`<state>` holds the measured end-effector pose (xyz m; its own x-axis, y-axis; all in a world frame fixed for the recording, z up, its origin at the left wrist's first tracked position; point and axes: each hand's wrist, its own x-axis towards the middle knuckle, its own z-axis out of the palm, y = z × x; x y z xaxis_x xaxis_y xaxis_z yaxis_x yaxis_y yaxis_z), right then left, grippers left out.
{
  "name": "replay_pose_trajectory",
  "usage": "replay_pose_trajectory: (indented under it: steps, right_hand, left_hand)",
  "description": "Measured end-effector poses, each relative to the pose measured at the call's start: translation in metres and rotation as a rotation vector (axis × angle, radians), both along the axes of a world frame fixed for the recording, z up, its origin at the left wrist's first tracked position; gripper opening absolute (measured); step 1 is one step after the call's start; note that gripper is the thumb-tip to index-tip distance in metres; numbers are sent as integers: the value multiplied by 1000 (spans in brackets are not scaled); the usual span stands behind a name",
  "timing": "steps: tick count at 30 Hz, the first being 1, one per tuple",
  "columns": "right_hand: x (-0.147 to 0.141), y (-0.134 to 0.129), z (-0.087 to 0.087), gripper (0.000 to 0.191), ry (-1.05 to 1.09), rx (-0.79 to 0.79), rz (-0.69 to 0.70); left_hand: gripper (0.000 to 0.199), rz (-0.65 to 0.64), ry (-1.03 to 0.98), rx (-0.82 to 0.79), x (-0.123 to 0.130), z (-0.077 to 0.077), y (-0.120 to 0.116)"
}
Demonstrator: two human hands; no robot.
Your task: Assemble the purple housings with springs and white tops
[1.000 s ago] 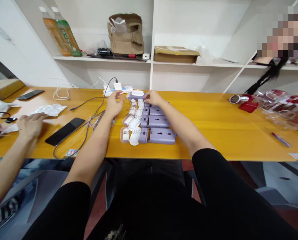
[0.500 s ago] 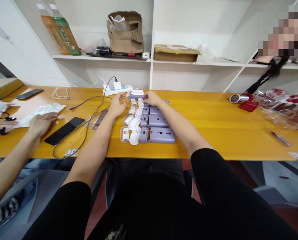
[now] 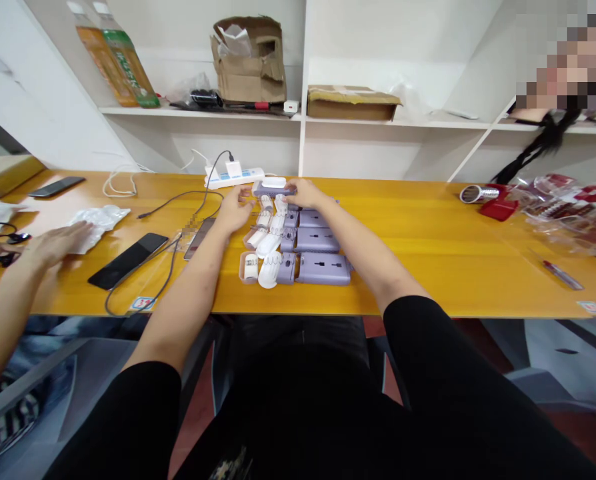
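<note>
At the far end of a cluster of parts, a purple case (image 3: 263, 191) with a white oblong piece (image 3: 274, 182) on top sits between my hands. My left hand (image 3: 235, 209), fingers curled, grips its left edge. My right hand (image 3: 305, 193) has its fingers bent against the right edge, and their tips are partly hidden. Nearer me stand purple cases (image 3: 324, 268) with dark cable-like marks, white rounded pieces (image 3: 269, 271) with coiled wire, and small pinkish cups (image 3: 249, 268) with white contents. My right forearm passes over some purple cases.
A power strip (image 3: 235, 177) with chargers lies behind my left hand. Phones (image 3: 128, 260) and a dark cable (image 3: 171, 280) are at left, near another person's hand (image 3: 58, 245) and plastic bag (image 3: 101, 223). A red-capped metal cylinder (image 3: 478, 194) and red packages (image 3: 578, 213) lie right.
My hands stay at the far purple case with hardly any movement. The other person's hand has slid left, away from the middle of the plastic bag. The view has tilted slightly.
</note>
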<state>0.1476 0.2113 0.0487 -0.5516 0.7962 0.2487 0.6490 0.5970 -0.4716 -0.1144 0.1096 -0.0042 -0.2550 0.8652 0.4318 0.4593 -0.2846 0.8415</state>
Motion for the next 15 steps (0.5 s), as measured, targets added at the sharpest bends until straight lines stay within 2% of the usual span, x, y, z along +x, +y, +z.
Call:
replay_pose_trajectory:
  steps: [5, 10, 13, 15]
  right_hand:
    - [15, 4, 6, 34, 63, -20, -74]
    - [25, 24, 12, 35, 91, -71, -223]
    - [21, 38, 10, 41, 88, -127, -251]
    - [14, 46, 8, 42, 92, -156, -254]
  left_hand:
    - [31, 47, -147, -133, 0, 5, 10]
    - [24, 90, -203, -258, -7, 23, 47]
    - [39, 94, -222, -338, -10, 30, 72]
    - [51, 108, -231, -368, -11, 29, 85]
